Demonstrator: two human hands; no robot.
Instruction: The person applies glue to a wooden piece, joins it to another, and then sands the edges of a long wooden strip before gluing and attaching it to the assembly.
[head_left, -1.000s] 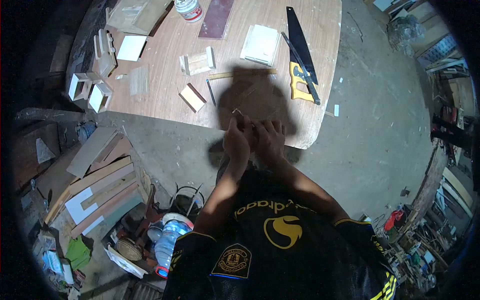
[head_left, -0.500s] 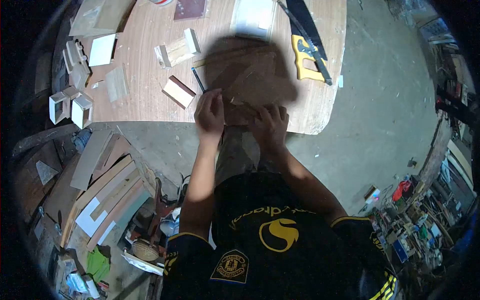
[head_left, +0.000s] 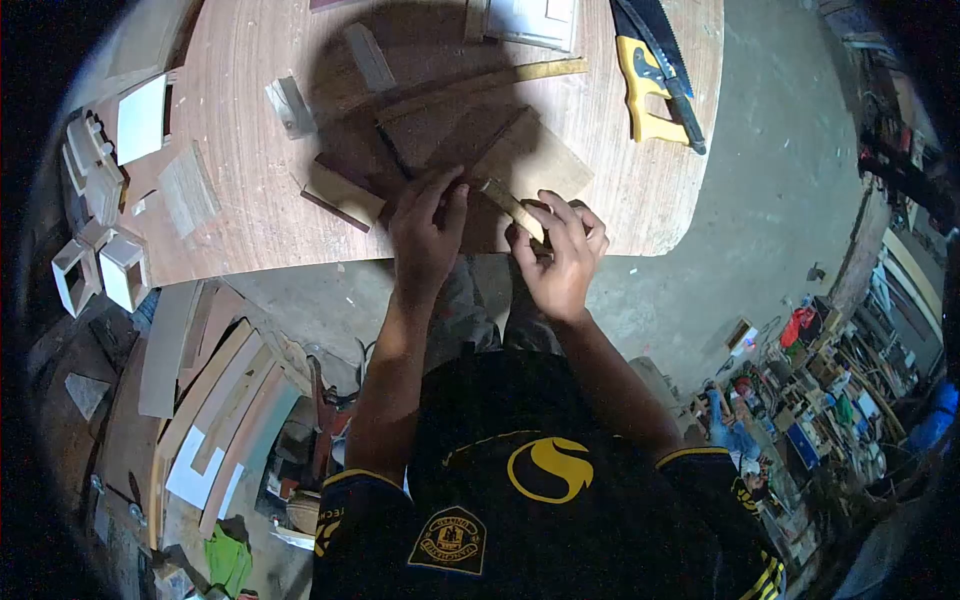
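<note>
My right hand (head_left: 562,250) pinches a short, narrow wooden strip (head_left: 513,209) by its near end, tilted over the table's front edge. To its left, my left hand (head_left: 428,228) has thumb and forefinger apart, with nothing visible between them. A dark pen (head_left: 394,150) lies just beyond the left fingertips; whether they touch cannot be made out. A flat pale wooden board (head_left: 545,160) lies behind the strip, partly shaded. Beyond it is a long, thin yellowish strip (head_left: 545,70). A small wooden block with dark edges (head_left: 343,193) rests left of my left hand.
A yellow-handled handsaw (head_left: 640,90) lies at the table's right side, a dark slim tool across it. Small wooden box frames (head_left: 122,268) stand at the left edge. Boards (head_left: 215,420) lean below left. The table (head_left: 260,235) ends just before my body.
My right hand has turned and lifted slightly, and the short wooden strip now shows in its fingers. The view has shifted, and light now falls on the right hand and board.
</note>
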